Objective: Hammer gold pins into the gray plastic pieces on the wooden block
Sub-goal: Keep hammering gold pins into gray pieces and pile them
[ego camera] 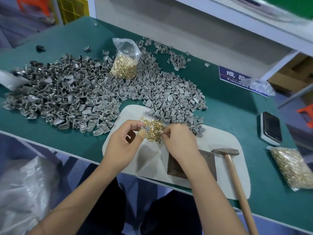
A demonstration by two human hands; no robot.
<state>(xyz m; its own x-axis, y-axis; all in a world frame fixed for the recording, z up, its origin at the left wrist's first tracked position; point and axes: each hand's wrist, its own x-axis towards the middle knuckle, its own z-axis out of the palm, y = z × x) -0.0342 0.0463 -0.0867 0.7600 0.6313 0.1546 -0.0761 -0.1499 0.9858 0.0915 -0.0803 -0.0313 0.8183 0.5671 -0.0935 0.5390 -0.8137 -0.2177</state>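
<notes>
hands over the loose pins, hammer lying idle

a crumpled clear plastic sheet sits at the far left, below the bench edge. on the green bench a wide heap of gray plastic pieces spreads across the middle. standing in the heap is an open clear bag of gold pins, about half full. nearer the person lies a pale mat with a loose scatter of gold pins on it. the left hand pinches one gray piece between thumb and fingertips, right at the edge of the scatter. the right hand has its fingers curled, tips among the pins; whether it holds one cannot be told. just right of that wrist sits the dark wooden block, then the hammer, untouched. further right lie a phone and a sealed bag of pins.
</notes>
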